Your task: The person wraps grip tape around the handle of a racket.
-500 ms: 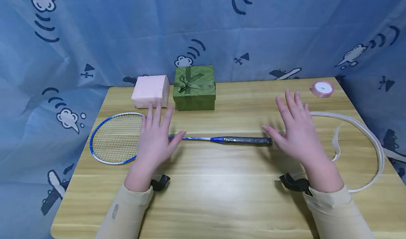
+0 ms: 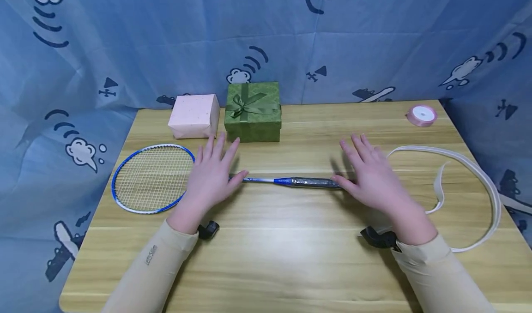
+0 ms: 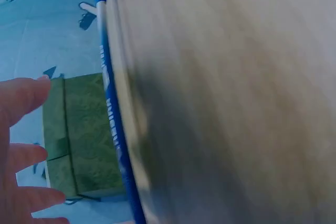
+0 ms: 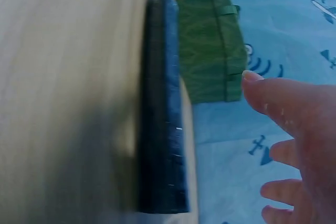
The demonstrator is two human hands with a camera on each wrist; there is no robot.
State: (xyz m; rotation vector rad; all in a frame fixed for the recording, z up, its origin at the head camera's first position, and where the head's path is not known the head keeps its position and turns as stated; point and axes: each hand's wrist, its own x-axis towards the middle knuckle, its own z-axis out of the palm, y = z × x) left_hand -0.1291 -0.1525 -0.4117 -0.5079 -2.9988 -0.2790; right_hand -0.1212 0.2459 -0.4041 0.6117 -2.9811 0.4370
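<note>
A blue-and-white badminton racket lies across the table, its strung head at left and its black-wrapped handle toward the right. My left hand is over the throat of the racket, fingers spread and straight. Over the handle's end hovers my right hand, also spread, its thumb overlapping the grip in the head view. The right wrist view shows the dark handle beside the thumb, with nothing held. In the left wrist view the blue shaft runs past the outstretched fingers.
Behind the racket stand a pink box and a green gift box with a bow. A pink ribbon spool sits at the back right. Looped white ribbon lies right of my right hand. Blue patterned cloth hangs behind the table.
My right hand has moved left and a little nearer, so its thumb now overlaps the handle's end. The left hand has shifted slightly right. The racket lies in the same place.
</note>
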